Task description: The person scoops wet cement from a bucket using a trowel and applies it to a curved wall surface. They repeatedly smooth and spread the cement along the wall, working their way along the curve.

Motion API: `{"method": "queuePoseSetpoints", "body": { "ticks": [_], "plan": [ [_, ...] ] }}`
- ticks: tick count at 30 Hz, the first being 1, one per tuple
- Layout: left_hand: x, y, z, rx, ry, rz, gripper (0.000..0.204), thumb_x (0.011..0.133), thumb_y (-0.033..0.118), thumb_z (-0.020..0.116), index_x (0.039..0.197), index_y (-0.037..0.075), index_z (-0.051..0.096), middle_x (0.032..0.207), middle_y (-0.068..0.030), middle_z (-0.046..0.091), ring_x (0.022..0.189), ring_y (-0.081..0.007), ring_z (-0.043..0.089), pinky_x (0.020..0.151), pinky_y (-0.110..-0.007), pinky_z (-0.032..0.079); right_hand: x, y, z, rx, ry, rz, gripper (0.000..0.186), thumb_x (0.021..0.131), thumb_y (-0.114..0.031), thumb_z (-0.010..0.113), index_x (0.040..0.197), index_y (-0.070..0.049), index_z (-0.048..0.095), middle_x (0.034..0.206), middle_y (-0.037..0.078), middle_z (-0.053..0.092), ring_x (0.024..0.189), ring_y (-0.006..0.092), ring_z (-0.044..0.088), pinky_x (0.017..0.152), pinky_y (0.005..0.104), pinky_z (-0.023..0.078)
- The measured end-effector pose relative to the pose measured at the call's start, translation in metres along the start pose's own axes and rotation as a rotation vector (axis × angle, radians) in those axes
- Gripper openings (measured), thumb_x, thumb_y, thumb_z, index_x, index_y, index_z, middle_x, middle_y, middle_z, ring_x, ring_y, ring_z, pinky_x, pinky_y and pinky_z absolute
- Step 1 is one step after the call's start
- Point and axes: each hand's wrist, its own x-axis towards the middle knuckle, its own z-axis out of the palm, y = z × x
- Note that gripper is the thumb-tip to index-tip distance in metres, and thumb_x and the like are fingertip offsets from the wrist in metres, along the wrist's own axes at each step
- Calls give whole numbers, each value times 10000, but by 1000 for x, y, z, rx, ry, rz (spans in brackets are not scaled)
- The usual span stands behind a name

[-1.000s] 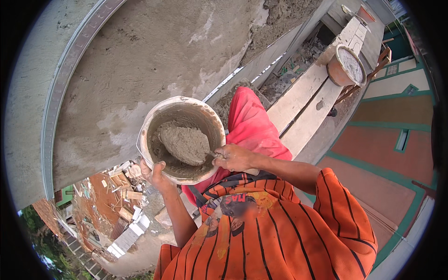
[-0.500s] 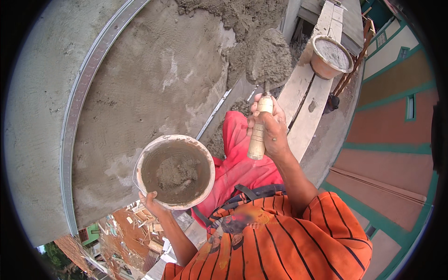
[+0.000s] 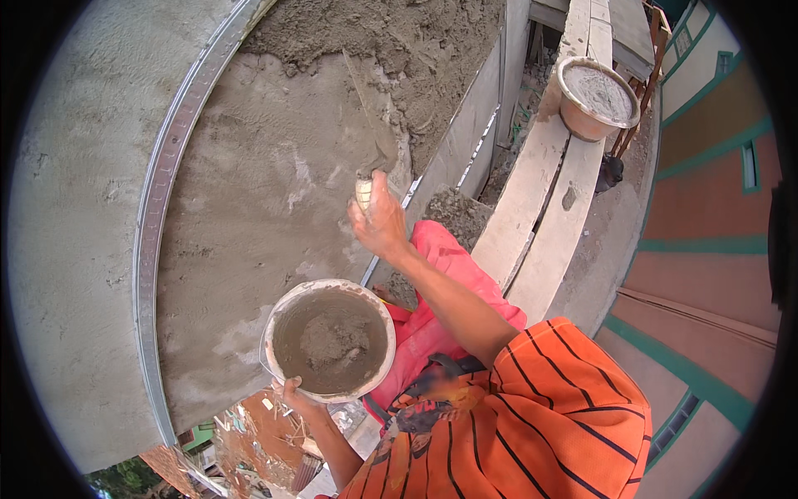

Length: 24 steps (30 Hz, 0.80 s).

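Note:
My left hand grips the near rim of a round bucket with a wire handle. Wet grey mortar lies in its bottom, with a lump in the middle. My right hand is closed around the pale wooden handle of a trowel. The trowel's thin blade is seen nearly edge-on against the wall, where smooth plaster meets rough fresh mortar. Whether mortar still clings to the blade's far face cannot be seen.
A long metal strip runs along the wall at left. On the right, wooden planks carry a tub of grey mix. A gap runs between the planks. Rubble lies far below at lower left.
My right hand has swung left with the trowel, from above the planks to the wall. The blade, earlier heaped with mortar, has turned edge-on. The bucket stays in my left hand.

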Motion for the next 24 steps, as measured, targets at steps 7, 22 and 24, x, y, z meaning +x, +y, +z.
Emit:
{"method": "queuePoseSetpoints", "body": {
  "ticks": [7, 22, 24],
  "plan": [
    [1, -8, 18, -82, -72, -16, 532, 638, -17, 472, 1169, 17, 483, 1025, -127, 605, 871, -242, 622, 823, -358, 522, -92, -24, -102, -60, -1031, -56, 451, 815, -217, 625, 1155, -4, 419, 778, 249, 601, 781, 475, 599, 682, 528, 460],
    [-10, -38, -11, 221, -231, 189, 472, 578, -31, 523, 1034, -50, 643, 1179, -97, 555, 1048, -181, 536, 951, -297, 387, -134, -41, -80, -1013, -1306, -990, 211, 862, -120, 507, 1044, -14, 527, 798, 86, 639, 656, 202, 674, 498, 337, 505],
    [-19, -36, -5, 252, -219, 265, 428, 579, -19, 527, 992, -56, 632, 1124, -101, 585, 1000, -181, 531, 925, -299, 397, -112, -72, -68, -1042, -1197, -964, 211, 865, -125, 504, 1037, -4, 528, 798, 89, 643, 674, 212, 678, 514, 338, 507]
  ]
}}
